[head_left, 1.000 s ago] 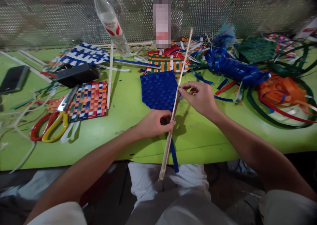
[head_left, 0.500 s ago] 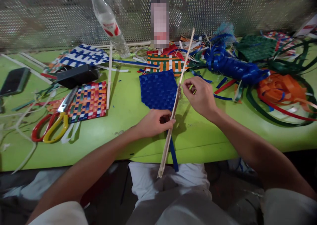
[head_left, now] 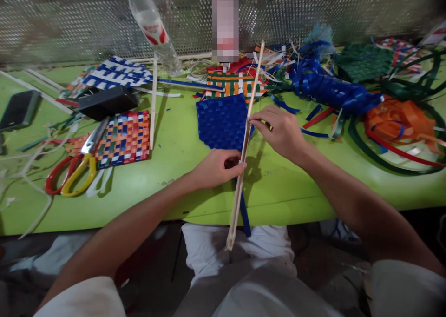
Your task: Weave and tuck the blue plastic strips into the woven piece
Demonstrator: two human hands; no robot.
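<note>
A blue woven mat [head_left: 223, 122] lies at the middle of the table, its right edge against a long pale split stick [head_left: 234, 214]. My left hand [head_left: 221, 167] is closed on the stick at the mat's lower corner, thumb on top. Higher up, my right hand [head_left: 277, 128] has its thumb and forefinger pinched together at the stick's right side; whatever is between the fingertips is too small to make out. The stick slants from near my lap up past the mat. A blue strip [head_left: 245, 214] hangs over the table's front edge beside it.
Scissors [head_left: 78, 173] rest by a multicoloured woven mat [head_left: 125, 138] on the left, near a black box [head_left: 108, 102] and a phone [head_left: 20, 108]. A bottle [head_left: 155, 33] stands at the mesh wall. Blue strip bundles [head_left: 334, 91] and orange strips [head_left: 400, 122] lie right.
My right hand has moved left, bringing its fingertips against the stick. The stick's top has swung slightly left, so it stands a little steeper. My left hand keeps its hold.
</note>
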